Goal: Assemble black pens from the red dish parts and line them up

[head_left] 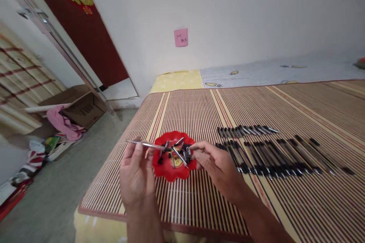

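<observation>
My left hand point(137, 171) is closed around a slim pen point(151, 145), pinching it between thumb and fingers. The pen lies nearly level, its dark end pointing right over a red scalloped dish point(171, 177). Small pen parts, dark caps and clear or silvery pieces point(180, 156), lie loose in the dish. My right hand point(213, 163) is at the dish's right rim, its thumb and fingers pinched together. Something dark shows by those fingertips, but I cannot make out whether it is held or lies in the dish.
Right of the dish, a row of pens point(268, 159) lies on the striped mat point(182, 110), with a shorter row of pen pieces point(245, 131) behind. A pink note point(181, 37) is on the wall. On the floor at left stands a cardboard box point(85, 108) with pink cloth point(64, 123).
</observation>
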`<state>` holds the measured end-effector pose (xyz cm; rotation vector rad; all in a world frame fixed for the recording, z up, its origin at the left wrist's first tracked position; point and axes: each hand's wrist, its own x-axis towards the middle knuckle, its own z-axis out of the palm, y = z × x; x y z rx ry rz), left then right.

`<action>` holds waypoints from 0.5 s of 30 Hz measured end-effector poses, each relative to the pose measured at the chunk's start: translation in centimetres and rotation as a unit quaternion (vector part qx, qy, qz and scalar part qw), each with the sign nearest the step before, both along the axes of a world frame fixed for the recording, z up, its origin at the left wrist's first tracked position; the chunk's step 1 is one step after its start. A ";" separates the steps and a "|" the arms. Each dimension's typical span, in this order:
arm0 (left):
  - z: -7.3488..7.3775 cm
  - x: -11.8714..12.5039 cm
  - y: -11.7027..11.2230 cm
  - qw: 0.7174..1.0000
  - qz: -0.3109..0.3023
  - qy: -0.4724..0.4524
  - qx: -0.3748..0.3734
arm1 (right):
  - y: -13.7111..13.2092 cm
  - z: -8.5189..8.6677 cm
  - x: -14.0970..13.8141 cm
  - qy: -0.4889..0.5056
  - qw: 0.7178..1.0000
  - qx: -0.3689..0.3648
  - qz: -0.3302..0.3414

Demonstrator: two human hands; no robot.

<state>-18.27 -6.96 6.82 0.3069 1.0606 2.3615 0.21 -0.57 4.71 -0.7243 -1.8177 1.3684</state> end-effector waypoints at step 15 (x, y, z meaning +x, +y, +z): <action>-2.2 -3.6 -0.5 0.986 0.058 -0.153 0.027 | 4.8 -1.0 -5.1 -0.329 0.920 0.211 0.016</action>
